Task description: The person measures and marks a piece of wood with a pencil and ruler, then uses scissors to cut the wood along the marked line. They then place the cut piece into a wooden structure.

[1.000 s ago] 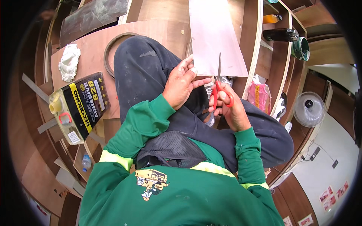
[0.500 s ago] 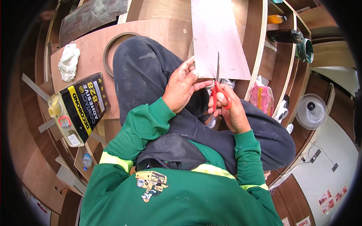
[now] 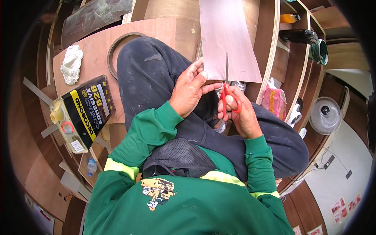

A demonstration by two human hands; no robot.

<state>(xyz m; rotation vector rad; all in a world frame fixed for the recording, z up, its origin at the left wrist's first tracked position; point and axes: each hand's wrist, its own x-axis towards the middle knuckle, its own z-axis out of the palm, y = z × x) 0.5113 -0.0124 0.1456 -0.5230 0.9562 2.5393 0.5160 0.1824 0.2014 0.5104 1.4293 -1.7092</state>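
A long wood-grain laminate sheet (image 3: 231,31) extends away from me above my lap. At its near left corner, my left hand (image 3: 187,89) is closed on the edge, thumb uppermost. My right hand (image 3: 246,118) has its fingers through the handles of red-handled scissors (image 3: 225,101) and is closed round them. One pointed metal blade lies over the face of the sheet, pointing away from me; the other blade is hidden beneath it. The outstretched fingers of my left hand come close to the scissors' pivot.
To my left, a rectangular adhesive can (image 3: 84,113) and a crumpled white cloth (image 3: 71,65) rest by a curved brown strip (image 3: 113,55). Wooden partitions (image 3: 270,47) on the right hold bottles (image 3: 299,37) and a pink packet (image 3: 274,102). A fan (image 3: 325,115) stands further right.
The bright glare on the sheet has faded, so its grain shows. The sheet's right corner sits slightly farther right. Both hands and the scissors keep nearly the same pose.
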